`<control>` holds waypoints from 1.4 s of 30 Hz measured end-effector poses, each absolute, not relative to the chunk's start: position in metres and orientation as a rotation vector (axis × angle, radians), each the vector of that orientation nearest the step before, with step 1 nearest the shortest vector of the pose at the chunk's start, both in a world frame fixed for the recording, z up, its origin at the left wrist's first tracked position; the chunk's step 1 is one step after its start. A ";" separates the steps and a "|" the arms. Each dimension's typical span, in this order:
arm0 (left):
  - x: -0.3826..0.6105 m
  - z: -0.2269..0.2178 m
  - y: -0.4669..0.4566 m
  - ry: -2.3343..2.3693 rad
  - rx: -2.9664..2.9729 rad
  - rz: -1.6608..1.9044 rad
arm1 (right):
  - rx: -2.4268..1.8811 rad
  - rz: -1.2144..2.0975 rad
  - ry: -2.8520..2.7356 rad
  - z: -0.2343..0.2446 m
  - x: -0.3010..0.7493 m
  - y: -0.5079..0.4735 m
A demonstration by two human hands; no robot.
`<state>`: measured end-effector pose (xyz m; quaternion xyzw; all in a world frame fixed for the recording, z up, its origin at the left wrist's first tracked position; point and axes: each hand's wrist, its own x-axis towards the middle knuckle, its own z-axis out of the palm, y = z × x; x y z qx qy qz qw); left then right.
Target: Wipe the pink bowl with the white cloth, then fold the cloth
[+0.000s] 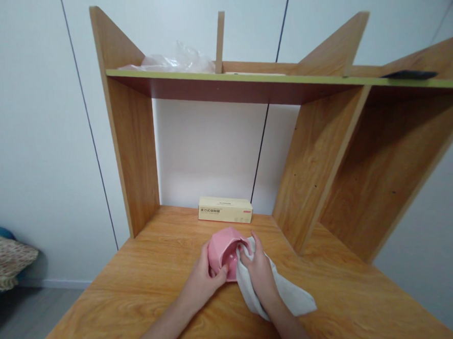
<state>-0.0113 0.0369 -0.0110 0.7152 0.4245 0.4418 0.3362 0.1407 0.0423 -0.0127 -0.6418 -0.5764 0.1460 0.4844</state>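
Note:
A pink bowl (220, 248) is tilted on its side over the wooden desk (149, 292), its opening turned toward me. My left hand (201, 282) grips its left rim and underside. My right hand (259, 271) is closed on a white cloth (291, 296), with fingers pressing the cloth into the bowl's opening. The rest of the cloth trails to the right under my forearm onto the desk.
A long cream box (225, 209) with printed text lies at the back of the desk against the wall. A wooden hutch with a green-edged shelf (244, 79) stands above, holding crumpled clear plastic (174, 61) and a dark flat object (408, 75). A patterned cushion (5, 257) sits at far left.

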 end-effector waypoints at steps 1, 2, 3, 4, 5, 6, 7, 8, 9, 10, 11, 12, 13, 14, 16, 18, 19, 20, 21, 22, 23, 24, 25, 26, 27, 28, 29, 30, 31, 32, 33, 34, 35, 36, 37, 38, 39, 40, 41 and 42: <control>-0.012 -0.011 0.038 1.148 1.866 1.146 | -1.607 0.333 -1.418 -0.011 0.141 0.042; -0.012 -0.010 0.038 1.180 1.872 1.147 | -1.657 0.303 -1.437 -0.010 0.141 0.042; -0.013 -0.010 0.039 1.204 1.888 1.153 | -1.705 0.267 -1.458 -0.008 0.142 0.042; -0.014 -0.008 0.039 1.223 1.914 1.162 | -1.746 0.229 -1.480 -0.006 0.143 0.042; -0.015 -0.007 0.038 1.241 1.946 1.169 | -1.776 0.195 -1.500 -0.004 0.145 0.042; -0.015 -0.005 0.037 1.262 1.981 1.166 | -1.800 0.166 -1.520 -0.003 0.147 0.041; -0.016 -0.004 0.036 1.278 2.019 1.151 | -1.821 0.142 -1.541 -0.001 0.148 0.041; -0.016 -0.002 0.034 1.287 2.052 1.127 | -1.838 0.120 -1.564 0.000 0.150 0.041; -0.016 -0.001 0.033 1.288 2.078 1.098 | -1.848 0.099 -1.590 0.000 0.152 0.040; -0.016 0.000 0.031 1.284 2.093 1.071 | -1.850 0.078 -1.619 0.000 0.153 0.040; -0.016 0.000 0.030 1.282 2.100 1.054 | -1.843 0.056 -1.647 -0.001 0.154 0.040; -0.016 0.000 0.029 1.282 2.103 1.047 | -1.829 0.035 -1.673 -0.002 0.155 0.040; -0.016 0.001 0.029 1.279 2.103 1.048 | -1.811 0.019 -1.699 -0.004 0.156 0.040; -0.016 0.000 0.029 1.276 2.099 1.056 | -1.794 0.006 -1.720 -0.006 0.156 0.040; -0.018 0.000 0.031 1.232 2.096 1.069 | -1.777 -0.006 -1.739 -0.009 0.157 0.040; -0.019 0.000 0.033 1.167 2.079 1.095 | -1.756 0.027 -1.718 -0.012 0.156 0.040; -0.020 0.000 0.035 1.151 2.055 1.117 | -1.737 0.066 -1.690 -0.013 0.154 0.040; -0.020 0.000 0.036 1.146 2.019 1.144 | -1.710 0.115 -1.649 -0.013 0.153 0.040; -0.021 -0.001 0.037 1.150 1.976 1.169 | -1.677 0.170 -1.602 -0.012 0.152 0.040; -0.020 -0.002 0.037 1.152 1.934 1.191 | -1.638 0.221 -1.547 -0.012 0.150 0.040; -0.020 -0.003 0.037 1.141 1.903 1.201 | -1.595 0.265 -1.494 -0.012 0.148 0.040; -0.019 -0.005 0.037 1.115 1.887 1.200 | -1.553 0.299 -1.447 -0.011 0.147 0.041; -0.018 -0.007 0.037 1.077 1.884 1.191 | -1.515 0.327 -1.413 -0.011 0.146 0.041; -0.016 -0.010 0.037 1.036 1.888 1.178 | -1.487 0.352 -1.395 -0.012 0.145 0.042; -0.015 -0.012 0.037 1.004 1.893 1.167 | -1.468 0.373 -1.389 -0.012 0.145 0.043; -0.014 -0.014 0.037 0.988 1.898 1.157 | -1.460 0.390 -1.394 -0.013 0.145 0.044; -0.013 -0.016 0.037 0.993 1.903 1.149 | -1.463 0.402 -1.404 -0.014 0.146 0.046; -0.012 -0.017 0.038 1.015 1.907 1.141 | -1.473 0.407 -1.413 -0.015 0.146 0.047; -0.012 -0.017 0.039 1.050 1.911 1.137 | -1.491 0.402 -1.419 -0.015 0.147 0.047; -0.013 -0.016 0.039 1.087 1.916 1.135 | -1.513 0.386 -1.421 -0.015 0.147 0.048; -0.013 -0.015 0.039 1.120 1.925 1.138 | -1.543 0.361 -1.422 -0.015 0.148 0.048; -0.014 -0.014 0.039 1.143 1.938 1.147 | -1.578 0.330 -1.426 -0.014 0.149 0.048; -0.015 -0.012 0.039 1.159 1.957 1.164 | -1.616 0.295 -1.437 -0.013 0.150 0.048; -0.016 -0.010 0.038 1.174 1.979 1.179 | -1.654 0.257 -1.457 -0.011 0.151 0.047; -0.017 -0.008 0.037 1.191 2.000 1.184 | -1.688 0.217 -1.483 -0.010 0.152 0.046; -0.018 -0.007 0.036 1.213 2.017 1.178 | -1.714 0.178 -1.513 -0.009 0.152 0.045; -0.019 -0.006 0.036 1.236 2.028 1.166 | -1.729 0.141 -1.545 -0.009 0.153 0.044; -0.020 -0.005 0.035 1.254 2.034 1.152 | -1.732 0.104 -1.577 -0.009 0.154 0.043; -0.021 -0.005 0.035 1.263 2.039 1.140 | -1.725 0.072 -1.607 -0.009 0.154 0.042; -0.022 -0.005 0.036 1.264 2.044 1.138 | -1.712 0.046 -1.635 -0.009 0.154 0.041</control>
